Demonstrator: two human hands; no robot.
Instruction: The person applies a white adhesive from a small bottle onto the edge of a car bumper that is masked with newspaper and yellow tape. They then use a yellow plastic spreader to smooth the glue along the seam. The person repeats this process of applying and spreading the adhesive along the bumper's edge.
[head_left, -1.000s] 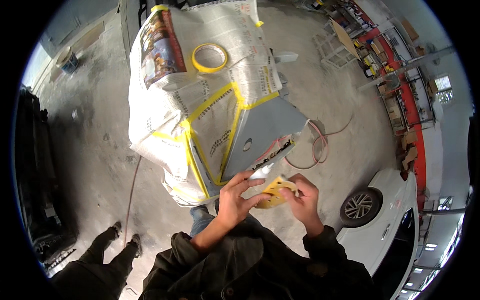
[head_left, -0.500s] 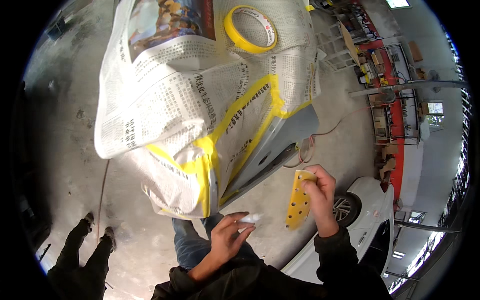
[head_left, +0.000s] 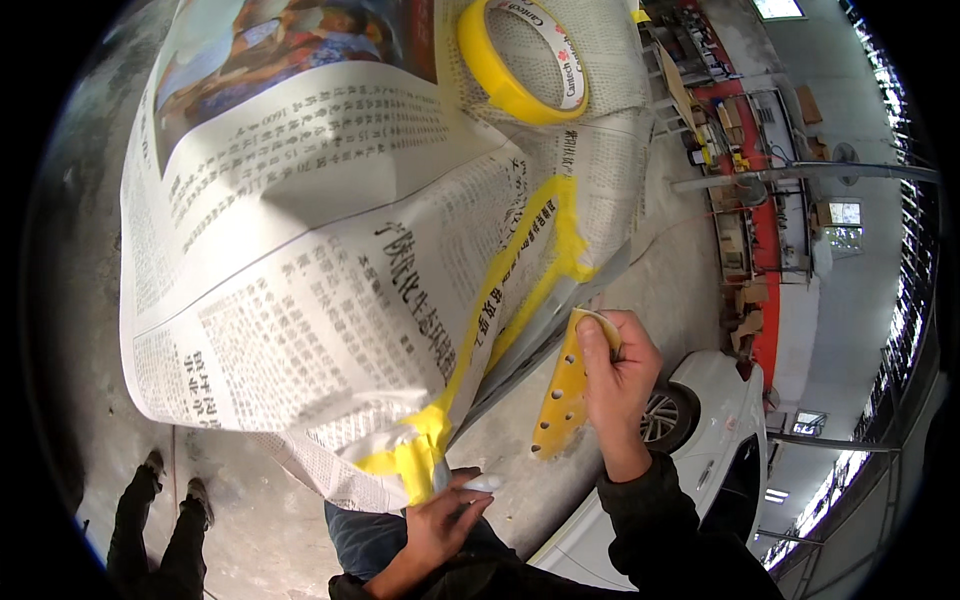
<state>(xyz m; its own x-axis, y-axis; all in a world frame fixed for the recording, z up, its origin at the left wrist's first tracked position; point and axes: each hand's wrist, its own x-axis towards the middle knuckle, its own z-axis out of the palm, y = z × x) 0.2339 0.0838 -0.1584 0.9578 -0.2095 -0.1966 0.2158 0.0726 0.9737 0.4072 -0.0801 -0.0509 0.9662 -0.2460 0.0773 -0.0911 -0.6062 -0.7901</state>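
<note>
My right hand [head_left: 620, 375] pinches a yellow sanding sheet [head_left: 561, 400] with a row of dark holes, thumb on its face, beside the grey panel. Low in the middle, my left hand [head_left: 437, 528] holds a small white tube-like piece [head_left: 484, 483] between thumb and fingers; its exact kind is unclear. Before me stands a grey painted panel [head_left: 540, 340], mostly covered by newspaper [head_left: 290, 310] fixed with yellow masking tape [head_left: 428, 440]. A roll of yellow tape [head_left: 508, 88] lies on top of the newspaper.
On the right a white car [head_left: 700, 470] is parked close to my right arm. Shelves with boxes [head_left: 745, 240] line the wall beyond. At the lower left another person's legs [head_left: 150, 520] stand on the concrete floor [head_left: 230, 490]. A cable runs across that floor.
The newspaper-covered panel now looms larger and nearer in view. My right hand and the sanding sheet have come closer to its grey edge. Both hands keep their holds.
</note>
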